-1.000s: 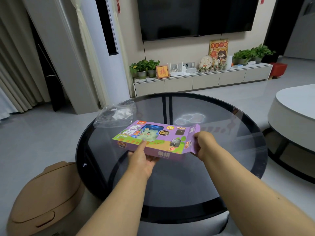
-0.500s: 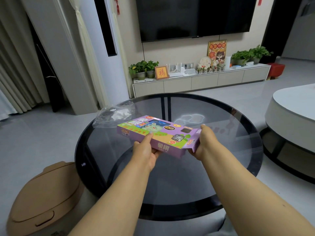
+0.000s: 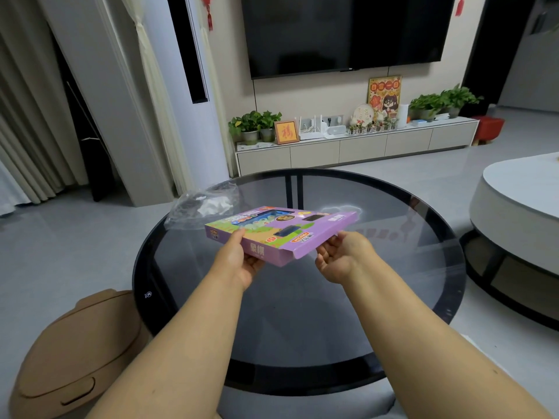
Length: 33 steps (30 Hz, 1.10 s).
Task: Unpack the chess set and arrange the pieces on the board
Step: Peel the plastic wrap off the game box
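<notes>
Fingers of the left hand (image 3: 239,261) curl under the near left corner of the purple chess box (image 3: 281,232), thumb pressed on its top edge, so that hand grips it. The right hand (image 3: 341,257) sits under the box's near right end, palm turned up, fingers loosely curled against the underside by the end flap; whether they pinch the flap or only support it cannot be told. The box is held clear above the round glass table (image 3: 393,297), tilted with its far side slightly higher.

Judging from this, the task is barely begun: the box looks closed or just being opened at the right end, no board and no pieces are out, so unpacking and all of the arranging remain. A crumpled clear plastic wrap (image 3: 205,207) lies on the table's far left rim, possibly the box's outer film.

Two pale Chinese characters are printed on the box's near side; smaller orange labels and cartoon artwork on top are too small to read. A framed red character (image 3: 286,133) stands on the TV cabinet (image 3: 363,149).
</notes>
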Motion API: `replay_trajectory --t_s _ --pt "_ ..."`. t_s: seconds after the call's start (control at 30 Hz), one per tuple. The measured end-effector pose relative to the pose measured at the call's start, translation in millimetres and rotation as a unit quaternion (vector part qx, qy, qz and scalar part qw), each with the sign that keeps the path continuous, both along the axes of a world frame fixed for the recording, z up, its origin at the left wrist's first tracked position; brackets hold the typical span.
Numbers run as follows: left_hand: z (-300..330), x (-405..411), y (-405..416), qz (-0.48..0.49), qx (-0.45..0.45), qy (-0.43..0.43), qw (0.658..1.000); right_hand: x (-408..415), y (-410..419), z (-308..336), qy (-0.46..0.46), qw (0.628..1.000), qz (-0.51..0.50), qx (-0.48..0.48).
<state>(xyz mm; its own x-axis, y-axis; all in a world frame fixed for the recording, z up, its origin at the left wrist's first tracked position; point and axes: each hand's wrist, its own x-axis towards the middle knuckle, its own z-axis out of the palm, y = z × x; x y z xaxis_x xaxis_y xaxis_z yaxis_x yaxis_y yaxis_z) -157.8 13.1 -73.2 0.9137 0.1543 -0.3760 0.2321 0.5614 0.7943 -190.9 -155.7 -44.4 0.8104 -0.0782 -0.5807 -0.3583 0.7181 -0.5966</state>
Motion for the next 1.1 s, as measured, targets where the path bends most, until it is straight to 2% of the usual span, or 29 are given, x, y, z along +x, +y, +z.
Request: replay_trajectory --t_s 0.1,0.27,0.6,0.9,1.1 --pt "-1 2 -2 -0.002 -0.003 0.001 1.0 -1 4 -2 -0.003 1.0 -0.01 0.002" --pt "-2 1 -17 -0.005 -0.01 -0.012 1.0 -1 5 -5 -0.016 0.998 -0.031 0.058" --pt "4 -12 -42 -0.022 -0.098 -0.011 0.995 -4 13 3 0.011 0.998 -0.035 0.043" --pt "8 14 -22 -0.032 0.0 0.028 0.999 -13 15 -10 -0.018 0.997 -0.065 -0.029" --pt "14 17 -14 -0.049 0.029 0.007 0.998 -4 4 -18 0.004 0.994 -0.081 -0.067"
